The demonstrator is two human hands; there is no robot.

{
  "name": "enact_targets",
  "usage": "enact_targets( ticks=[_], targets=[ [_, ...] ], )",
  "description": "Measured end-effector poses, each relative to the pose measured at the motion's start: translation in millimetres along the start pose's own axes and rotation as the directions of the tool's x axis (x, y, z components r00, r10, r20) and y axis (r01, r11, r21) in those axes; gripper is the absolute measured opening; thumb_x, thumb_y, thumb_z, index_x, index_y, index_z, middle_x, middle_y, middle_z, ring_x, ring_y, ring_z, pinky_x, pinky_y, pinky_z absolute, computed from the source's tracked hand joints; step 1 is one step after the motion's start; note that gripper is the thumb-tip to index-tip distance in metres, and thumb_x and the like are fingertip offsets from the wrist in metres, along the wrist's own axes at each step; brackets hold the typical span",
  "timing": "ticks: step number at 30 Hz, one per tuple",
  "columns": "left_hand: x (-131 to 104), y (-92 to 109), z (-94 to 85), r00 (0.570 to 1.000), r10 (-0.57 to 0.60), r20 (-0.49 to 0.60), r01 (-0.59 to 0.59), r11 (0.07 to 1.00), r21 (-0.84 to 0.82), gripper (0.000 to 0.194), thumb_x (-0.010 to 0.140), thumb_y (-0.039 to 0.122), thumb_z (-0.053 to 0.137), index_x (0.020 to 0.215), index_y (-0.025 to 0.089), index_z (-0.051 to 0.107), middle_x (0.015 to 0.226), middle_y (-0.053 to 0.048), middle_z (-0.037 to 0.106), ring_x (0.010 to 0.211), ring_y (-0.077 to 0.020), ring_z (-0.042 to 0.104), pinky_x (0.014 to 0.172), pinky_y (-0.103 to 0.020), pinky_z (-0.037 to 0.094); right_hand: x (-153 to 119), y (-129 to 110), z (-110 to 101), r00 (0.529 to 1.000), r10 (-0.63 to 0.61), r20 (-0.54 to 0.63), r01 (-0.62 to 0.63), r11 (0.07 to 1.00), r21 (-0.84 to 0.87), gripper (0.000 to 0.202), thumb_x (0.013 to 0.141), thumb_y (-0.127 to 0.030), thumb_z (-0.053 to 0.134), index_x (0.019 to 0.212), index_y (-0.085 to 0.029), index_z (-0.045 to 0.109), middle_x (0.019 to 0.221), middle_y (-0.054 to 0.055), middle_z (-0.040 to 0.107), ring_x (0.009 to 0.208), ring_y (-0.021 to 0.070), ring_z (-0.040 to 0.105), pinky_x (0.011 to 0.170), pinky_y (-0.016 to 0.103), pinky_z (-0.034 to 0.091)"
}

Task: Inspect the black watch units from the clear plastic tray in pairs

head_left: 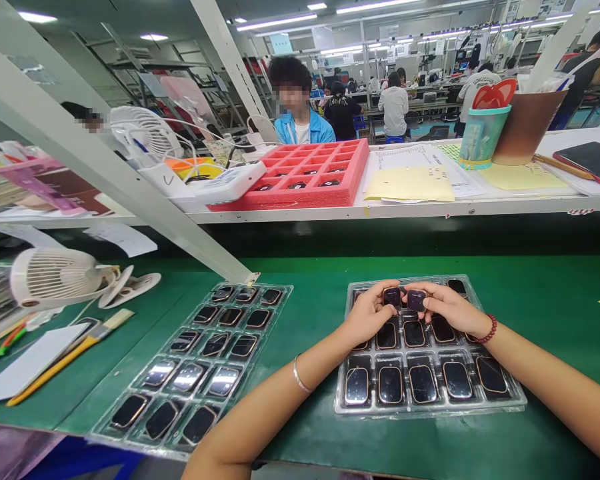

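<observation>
Over the back rows of the right-hand clear plastic tray (341, 400), both my hands are raised close together. My left hand (373, 312), a bangle on its wrist, pinches a dark watch case (392, 297) with a thin gold rim. Between the fingers of my right hand (445, 308), which wears a red bead bracelet, is a second dark watch case (416, 300). Rows of similar watch cases (391, 385) lie in the tray's pockets beneath. My hands hide part of the back rows. To the left, another clear tray (285, 300) also holds rows of watch cases (215, 345).
A white fan (55, 277), a yellow-handled brush (75, 353) and white paper (35, 363) lie at the left. A slanted white post (180, 223) meets the green bench. On the shelf stand a red foam tray (357, 177), cups (485, 137) and a phone (590, 162). A person sits opposite.
</observation>
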State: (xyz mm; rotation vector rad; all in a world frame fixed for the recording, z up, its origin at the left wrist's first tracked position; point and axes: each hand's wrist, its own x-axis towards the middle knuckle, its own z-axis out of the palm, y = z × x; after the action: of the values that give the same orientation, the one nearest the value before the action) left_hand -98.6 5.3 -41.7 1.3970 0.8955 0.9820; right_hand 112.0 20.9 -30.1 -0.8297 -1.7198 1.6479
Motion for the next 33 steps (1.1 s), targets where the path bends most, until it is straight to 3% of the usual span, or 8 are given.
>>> enact_targets(
  ticks=[15, 21, 26, 33],
  targets=[
    [-0.3, -0.7, -0.8, 1.000, 0.015, -0.007, -0.015, 0.997, 0.082, 0.045, 0.073, 0.009, 0.055, 0.118, 0.017, 0.051, 0.103, -0.007, 0.062, 0.087, -0.0162, 0.060, 0.076, -0.028, 0.050, -1.8, 1.4, 2.3, 1.000, -0.023, 0.017, 0.023, 1.000, -0.004, 0.043, 0.080, -0.015, 0.053, 0.122, -0.023, 0.051, 0.115, 0.007, 0.058, 0.073, 0.0125, 0.059, 0.063, 0.027, 0.052],
    [1.5, -3.2, -2.6, 0.999, 0.047, 0.015, -0.048, 0.996, 0.078, 0.036, 0.078, 0.013, 0.051, 0.114, 0.015, 0.053, 0.095, -0.008, 0.062, 0.082, -0.0159, 0.059, 0.069, -0.027, 0.051, -2.8, -0.5, 3.7, 1.000, -0.011, 0.015, 0.012, 0.998, -0.067, 0.037, 0.080, -0.013, 0.050, 0.116, -0.019, 0.054, 0.107, 0.007, 0.060, 0.071, 0.0129, 0.058, 0.068, 0.031, 0.054],
    [1.1, -4.9, -3.4, 0.998, 0.054, 0.009, -0.055, 0.991, 0.121, 0.043, 0.073, 0.005, 0.049, 0.115, 0.017, 0.053, 0.097, -0.007, 0.063, 0.085, -0.0157, 0.060, 0.071, -0.026, 0.049, -2.9, -0.8, 5.2, 0.999, -0.025, 0.033, 0.027, 0.998, -0.061, 0.041, 0.077, -0.010, 0.050, 0.117, -0.021, 0.053, 0.111, 0.007, 0.058, 0.082, 0.0158, 0.060, 0.071, 0.032, 0.054],
    [0.8, -7.2, -3.5, 0.999, 0.048, 0.015, -0.050, 0.986, 0.158, 0.043, 0.074, 0.007, 0.049, 0.115, 0.017, 0.052, 0.096, -0.006, 0.063, 0.081, -0.0152, 0.061, 0.072, -0.028, 0.050, -2.7, 1.2, 5.2, 0.996, -0.060, 0.064, 0.065, 0.994, -0.089, 0.043, 0.077, -0.007, 0.048, 0.116, -0.022, 0.053, 0.114, 0.007, 0.057, 0.090, 0.0171, 0.059, 0.072, 0.031, 0.054]
  ],
)
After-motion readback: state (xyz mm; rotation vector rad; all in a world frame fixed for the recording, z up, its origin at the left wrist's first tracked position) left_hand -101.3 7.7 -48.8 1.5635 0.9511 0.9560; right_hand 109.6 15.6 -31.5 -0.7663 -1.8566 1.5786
